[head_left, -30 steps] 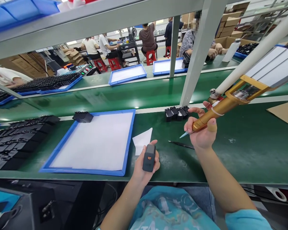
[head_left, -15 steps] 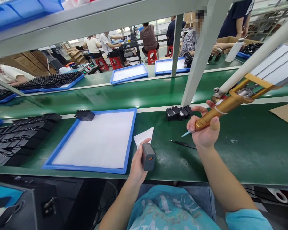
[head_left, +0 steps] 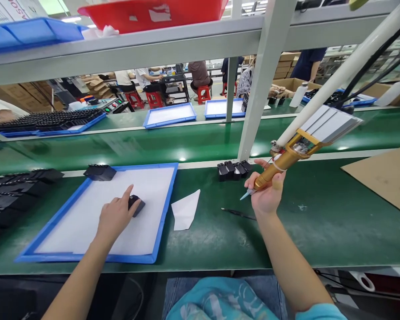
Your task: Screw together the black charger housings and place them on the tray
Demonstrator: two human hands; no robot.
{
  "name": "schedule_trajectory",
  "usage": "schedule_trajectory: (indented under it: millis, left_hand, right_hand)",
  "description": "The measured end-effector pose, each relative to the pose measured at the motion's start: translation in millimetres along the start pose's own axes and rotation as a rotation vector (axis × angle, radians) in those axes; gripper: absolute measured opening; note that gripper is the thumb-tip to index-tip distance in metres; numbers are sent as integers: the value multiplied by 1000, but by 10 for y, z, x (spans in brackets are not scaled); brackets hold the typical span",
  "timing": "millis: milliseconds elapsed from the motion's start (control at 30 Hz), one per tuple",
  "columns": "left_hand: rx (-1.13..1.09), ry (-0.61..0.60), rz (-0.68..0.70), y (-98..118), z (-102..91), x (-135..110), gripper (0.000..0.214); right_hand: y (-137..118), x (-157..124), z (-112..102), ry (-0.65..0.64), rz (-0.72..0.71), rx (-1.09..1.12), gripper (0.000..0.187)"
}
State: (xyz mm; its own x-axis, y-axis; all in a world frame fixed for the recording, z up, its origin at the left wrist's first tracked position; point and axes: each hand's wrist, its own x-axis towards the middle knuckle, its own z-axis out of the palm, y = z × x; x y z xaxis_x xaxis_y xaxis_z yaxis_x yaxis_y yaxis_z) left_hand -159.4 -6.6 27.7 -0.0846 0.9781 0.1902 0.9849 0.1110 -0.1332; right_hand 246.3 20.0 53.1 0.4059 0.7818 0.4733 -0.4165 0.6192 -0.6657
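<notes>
My left hand (head_left: 115, 215) is closed on a small dark charger block (head_left: 136, 206) over the white-lined blue tray (head_left: 165, 213); whether the block touches the liner I cannot tell. My right hand (head_left: 268, 193) grips a gold-coloured glue dispenser (head_left: 280, 165) whose pale blue nozzle (head_left: 246, 194) points down and left. Below that nozzle, a pair of dark tweezers (head_left: 238, 214) lies on the green bench. A piece of white paper (head_left: 186, 211) rests between the tray and the tweezers. Several open black housings (head_left: 233, 170) stand just behind my right hand.
Rows of black blocks (head_left: 20, 191) fill the bench's left side. Another black block (head_left: 100, 172) sits at the tray's far left corner. A grey upright post (head_left: 258, 84) rises behind the housings. Cardboard (head_left: 383, 178) lies at right. Co-workers sit beyond the shelf frame.
My left hand has carried the charger block left and forward, from in front of the paper to over the tray. The view has tilted up and shifted right; my right hand still holds the dispenser.
</notes>
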Motion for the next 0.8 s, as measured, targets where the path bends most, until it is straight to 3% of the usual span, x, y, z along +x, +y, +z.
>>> schedule_trajectory:
  millis: [67,133,167,233,333,400,467,533,633,800]
  left_hand:
    - [5,119,10,135,-55,97,65]
    - [-109,236,74,450,-127,228,67]
    - [-215,238,156,672,-156,310,69]
    - [-430,115,364,1204,-177,495,73]
    - [-539,-42,565,2020,-115,790,85]
    - [-594,-110,596,2413,-48,964,90]
    - [-636,-149,573,2611,-3,1087,86]
    - [-654,-159,542,2608,-8,1119,78]
    - [-657,-168,529,2327,-125,924,70]
    - [-745,-309,594,1701,-409,55,62]
  right_hand:
    - [8,-1,-8,-3,8,-4,24]
    - [10,-8,-9,-9,15,-3,25]
    - [11,-13,-6,-13,16,-1,25]
    - [11,-23,0,-20,14,3,26]
    - [20,-33,2,-23,-5,14,23]
    - [28,-34,-2,-23,-18,19,21]
    - [33,-33,-7,-25,-25,20,20]
    - [29,-35,-6,-28,-24,22,20]
    - [7,-48,9,-32,-9,32,20]
    - [-37,-82,50,-47,5,33,20]
